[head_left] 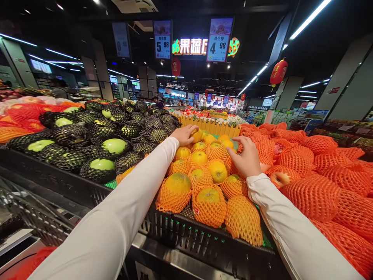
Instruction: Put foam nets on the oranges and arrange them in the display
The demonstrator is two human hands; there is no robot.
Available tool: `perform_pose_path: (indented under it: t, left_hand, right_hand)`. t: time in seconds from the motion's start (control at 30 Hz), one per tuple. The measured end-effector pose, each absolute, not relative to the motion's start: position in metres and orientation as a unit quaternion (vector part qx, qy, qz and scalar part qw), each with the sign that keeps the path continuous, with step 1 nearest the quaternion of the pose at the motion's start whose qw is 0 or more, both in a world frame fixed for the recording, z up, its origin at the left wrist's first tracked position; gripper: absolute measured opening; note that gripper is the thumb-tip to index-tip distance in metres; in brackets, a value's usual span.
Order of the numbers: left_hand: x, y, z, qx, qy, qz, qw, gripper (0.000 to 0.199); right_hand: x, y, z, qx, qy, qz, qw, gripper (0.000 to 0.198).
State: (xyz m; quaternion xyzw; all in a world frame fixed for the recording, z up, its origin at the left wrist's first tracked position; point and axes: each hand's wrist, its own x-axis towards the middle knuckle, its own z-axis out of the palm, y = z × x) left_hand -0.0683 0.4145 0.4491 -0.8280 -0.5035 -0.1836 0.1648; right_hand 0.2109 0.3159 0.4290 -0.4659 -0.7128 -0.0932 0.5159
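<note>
Oranges in orange foam nets (pixel 208 204) fill a black plastic crate (pixel 204 241) in front of me. Toward the back of the crate, my left hand (pixel 184 135) has its fingers curled over an orange (pixel 197 135). My right hand (pixel 247 156) is at the crate's right side, thumb and fingers apart, holding nothing. Its thumb is close to the oranges, and whether it touches one I cannot tell. A bare-topped orange (pixel 218 171) lies in the middle of the pile. Long white sleeves cover both my arms.
Green apples (pixel 114 146) in black foam nets are heaped on the left. Apples in red foam nets (pixel 311 196) are piled on the right. A yellow picket-style divider (pixel 212 126) stands behind the oranges. Price screens (pixel 220 41) and a red lantern (pixel 279 72) hang overhead.
</note>
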Motion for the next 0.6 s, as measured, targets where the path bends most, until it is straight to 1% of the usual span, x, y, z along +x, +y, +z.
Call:
perform_pose_path:
  t: [0.1, 0.2, 0.27, 0.3, 0.37, 0.47, 0.53, 0.6]
  left_hand:
    - [-0.058, 0.411, 0.452, -0.815, -0.523, -0.199, 0.155, 0.056]
    - [-0.045, 0.405, 0.454, -0.778, -0.567, -0.22, 0.156, 0.073]
    - [-0.037, 0.402, 0.454, -0.752, -0.601, -0.221, 0.156, 0.087]
    - [-0.035, 0.4, 0.454, -0.74, -0.616, -0.222, 0.155, 0.09]
    - [-0.032, 0.398, 0.451, -0.721, -0.636, -0.232, 0.149, 0.088]
    - [-0.032, 0.396, 0.448, -0.706, -0.642, -0.277, 0.11, 0.086]
    - [-0.033, 0.394, 0.446, -0.71, -0.63, -0.301, 0.087, 0.087]
    - [-0.032, 0.391, 0.446, -0.727, -0.598, -0.323, 0.098, 0.085]
  right_hand:
    - [0.212, 0.318, 0.428, -0.471, -0.715, -0.091, 0.508, 0.034]
    - [0.212, 0.318, 0.428, -0.474, -0.723, -0.082, 0.496, 0.037]
    - [0.211, 0.316, 0.428, -0.47, -0.745, -0.057, 0.47, 0.045]
    - [0.21, 0.315, 0.427, -0.464, -0.764, -0.038, 0.448, 0.05]
    - [0.208, 0.313, 0.425, -0.448, -0.81, 0.006, 0.379, 0.055]
    - [0.208, 0.316, 0.419, -0.433, -0.855, 0.05, 0.282, 0.052]
    - [0.211, 0.32, 0.416, -0.424, -0.863, 0.063, 0.266, 0.051]
    - [0.214, 0.323, 0.415, -0.415, -0.864, 0.074, 0.276, 0.052]
